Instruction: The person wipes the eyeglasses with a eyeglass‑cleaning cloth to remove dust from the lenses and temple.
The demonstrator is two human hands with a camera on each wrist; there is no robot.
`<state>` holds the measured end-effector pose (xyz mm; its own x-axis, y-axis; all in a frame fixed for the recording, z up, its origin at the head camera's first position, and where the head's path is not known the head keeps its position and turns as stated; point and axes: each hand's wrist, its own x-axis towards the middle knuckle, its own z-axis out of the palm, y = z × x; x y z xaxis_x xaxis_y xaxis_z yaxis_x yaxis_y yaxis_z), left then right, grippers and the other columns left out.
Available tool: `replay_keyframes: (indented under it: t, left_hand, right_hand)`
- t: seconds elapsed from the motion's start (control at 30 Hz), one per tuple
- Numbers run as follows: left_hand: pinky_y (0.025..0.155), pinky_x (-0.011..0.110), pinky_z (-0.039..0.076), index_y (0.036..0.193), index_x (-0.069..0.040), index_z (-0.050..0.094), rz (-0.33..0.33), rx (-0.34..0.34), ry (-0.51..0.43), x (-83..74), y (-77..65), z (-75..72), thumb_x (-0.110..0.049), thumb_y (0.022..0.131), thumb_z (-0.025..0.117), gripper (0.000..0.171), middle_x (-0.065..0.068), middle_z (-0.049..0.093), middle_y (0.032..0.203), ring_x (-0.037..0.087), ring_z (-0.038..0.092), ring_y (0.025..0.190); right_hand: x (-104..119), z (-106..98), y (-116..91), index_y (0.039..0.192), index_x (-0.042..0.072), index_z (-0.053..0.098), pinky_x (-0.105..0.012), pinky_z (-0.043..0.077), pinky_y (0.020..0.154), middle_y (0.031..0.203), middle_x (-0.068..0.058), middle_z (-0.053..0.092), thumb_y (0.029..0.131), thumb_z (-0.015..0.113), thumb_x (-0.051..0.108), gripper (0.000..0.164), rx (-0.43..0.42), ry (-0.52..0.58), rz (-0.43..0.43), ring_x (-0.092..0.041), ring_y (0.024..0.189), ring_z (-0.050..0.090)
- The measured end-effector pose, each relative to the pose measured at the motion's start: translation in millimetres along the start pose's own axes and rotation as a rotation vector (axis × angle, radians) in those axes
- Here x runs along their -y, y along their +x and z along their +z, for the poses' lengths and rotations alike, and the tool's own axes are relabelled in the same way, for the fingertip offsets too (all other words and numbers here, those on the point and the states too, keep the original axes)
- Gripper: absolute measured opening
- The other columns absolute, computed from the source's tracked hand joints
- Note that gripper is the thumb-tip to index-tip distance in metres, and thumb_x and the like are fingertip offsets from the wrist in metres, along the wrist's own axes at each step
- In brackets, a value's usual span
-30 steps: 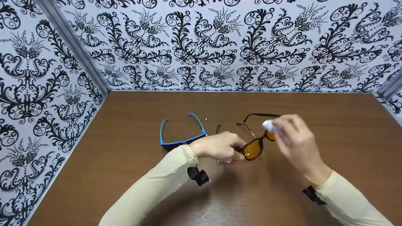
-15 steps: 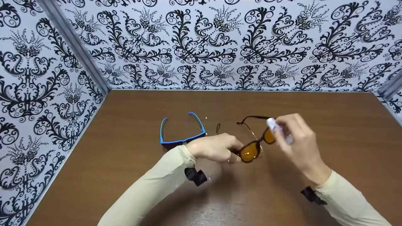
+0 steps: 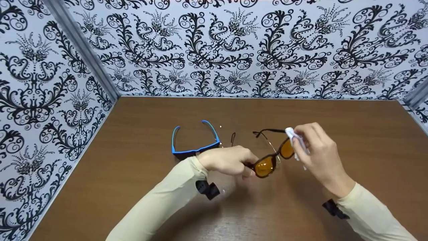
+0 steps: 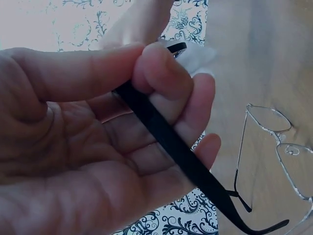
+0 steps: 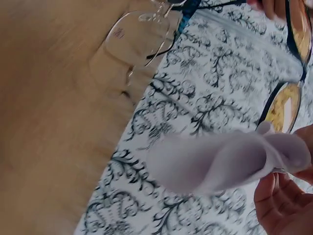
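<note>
My left hand (image 3: 230, 161) pinches dark-framed sunglasses with orange lenses (image 3: 265, 166) near the hinge, holding them above the table. In the left wrist view one black temple (image 4: 166, 139) runs across the palm, gripped between thumb and index finger. My right hand (image 3: 317, 155) pinches a white cloth (image 3: 290, 133) at the far lens, which it partly covers. Seen from the right wrist, the cloth (image 5: 220, 159) hangs in folds from the fingers beside an orange lens (image 5: 282, 107).
Wire-rimmed eyeglasses (image 4: 279, 128) lie on the brown table (image 3: 140, 187) beneath the held pair. Left of them stand blue-framed sunglasses (image 3: 197, 150), temples pointing away. Patterned walls (image 3: 234, 50) border the table at the back and left.
The sunglasses have tilted and shifted slightly down and left in my left hand. The cloth in my right hand has moved across the far lens toward its outer side.
</note>
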<state>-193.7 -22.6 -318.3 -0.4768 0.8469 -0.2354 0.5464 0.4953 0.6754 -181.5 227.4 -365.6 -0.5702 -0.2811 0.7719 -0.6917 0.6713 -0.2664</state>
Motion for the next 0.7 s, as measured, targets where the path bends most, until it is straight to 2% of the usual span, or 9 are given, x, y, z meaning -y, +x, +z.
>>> replay_keyframes:
  t: [0.07, 0.13, 0.23, 0.3, 0.4, 0.47, 0.53, 0.6, 0.7]
  left_hand:
    - [0.06, 0.016, 0.045, 0.097, -0.003, 0.067, 0.005, -0.013, 0.0, 0.7, 0.2, 0.5, -0.004, 0.093, 0.058, 0.009, 0.007, 0.068, 0.079, 0.008, 0.058, 0.066]
    - [0.06, 0.017, 0.045, 0.097, -0.002, 0.067, 0.016, -0.032, -0.007, 1.8, -0.8, 0.2, -0.004, 0.093, 0.058, 0.01, 0.009, 0.068, 0.081, 0.01, 0.06, 0.067]
    - [0.061, 0.018, 0.048, 0.098, 0.0, 0.066, 0.032, -0.043, -0.036, 4.0, -3.2, -0.7, -0.004, 0.093, 0.058, 0.01, 0.012, 0.069, 0.084, 0.013, 0.063, 0.068]
    - [0.061, 0.018, 0.049, 0.098, 0.001, 0.066, 0.031, -0.034, -0.051, 4.9, -5.0, -1.7, -0.003, 0.094, 0.058, 0.01, 0.013, 0.068, 0.084, 0.014, 0.063, 0.069]
    - [0.061, 0.018, 0.049, 0.098, 0.001, 0.066, 0.027, -0.007, -0.05, 4.7, -6.3, -2.7, -0.003, 0.094, 0.057, 0.01, 0.012, 0.068, 0.083, 0.015, 0.063, 0.071]
    - [0.062, 0.018, 0.049, 0.1, 0.001, 0.066, 0.027, 0.008, -0.042, 3.3, -6.0, -2.8, -0.004, 0.094, 0.057, 0.011, 0.008, 0.067, 0.082, 0.012, 0.063, 0.071]
    - [0.062, 0.018, 0.048, 0.1, -0.001, 0.066, 0.033, 0.007, -0.032, 1.9, -5.1, -2.6, -0.005, 0.095, 0.057, 0.011, 0.004, 0.065, 0.079, 0.009, 0.062, 0.07]
    - [0.062, 0.018, 0.047, 0.099, -0.002, 0.066, 0.039, -0.013, -0.03, 1.1, -4.3, -2.3, -0.006, 0.095, 0.057, 0.01, -0.001, 0.063, 0.077, 0.006, 0.059, 0.069]
    - [0.059, 0.018, 0.046, 0.096, -0.001, 0.065, 0.043, -0.051, -0.053, 1.9, -4.6, -2.6, -0.006, 0.095, 0.057, 0.009, -0.003, 0.059, 0.073, 0.008, 0.056, 0.065]
  right_hand:
    - [7.2, 1.9, -0.3, 0.097, -0.003, 0.061, -0.017, 0.051, 0.064, 0.092, -0.014, 0.059, 0.079, 0.065, -0.005, 0.018, 0.008, 0.016, -0.069, -0.02, 0.073, 0.059]
    - [12.6, 4.3, -3.4, 0.097, -0.003, 0.062, -0.024, 0.055, 0.063, 0.093, -0.015, 0.059, 0.084, 0.064, 0.002, 0.015, 0.014, 0.042, -0.139, -0.024, 0.074, 0.061]
    - [12.5, 6.1, -10.9, 0.098, -0.002, 0.063, -0.03, 0.057, 0.064, 0.094, -0.014, 0.06, 0.093, 0.057, 0.017, 0.021, 0.019, 0.053, -0.169, -0.026, 0.075, 0.063]
    - [7.3, 6.2, -14.7, 0.098, -0.003, 0.062, -0.023, 0.055, 0.063, 0.093, -0.014, 0.06, 0.094, 0.057, 0.018, 0.022, 0.0, 0.052, -0.136, -0.024, 0.073, 0.061]
    - [-1.9, 5.0, -14.3, 0.097, -0.004, 0.061, -0.012, 0.048, 0.063, 0.091, -0.014, 0.059, 0.086, 0.065, 0.001, 0.013, -0.04, 0.037, -0.044, -0.019, 0.071, 0.057]
    - [-4.7, 4.0, -10.4, 0.098, -0.005, 0.061, -0.009, 0.044, 0.063, 0.09, -0.014, 0.058, 0.077, 0.068, -0.012, 0.024, -0.069, 0.034, 0.012, -0.017, 0.07, 0.053]
    - [-3.4, 3.3, -5.9, 0.1, -0.005, 0.06, -0.009, 0.042, 0.062, 0.089, -0.014, 0.058, 0.074, 0.07, -0.015, 0.03, -0.093, 0.029, 0.025, -0.015, 0.069, 0.052]
    - [1.1, 3.3, -3.2, 0.101, -0.004, 0.06, -0.011, 0.044, 0.066, 0.09, -0.014, 0.058, 0.078, 0.068, -0.011, 0.025, -0.107, 0.025, -0.02, -0.018, 0.07, 0.054]
    - [9.0, 4.6, -5.2, 0.099, -0.004, 0.062, -0.012, 0.049, 0.075, 0.091, -0.016, 0.059, 0.089, 0.062, 0.004, 0.013, -0.089, 0.033, -0.144, -0.025, 0.074, 0.059]
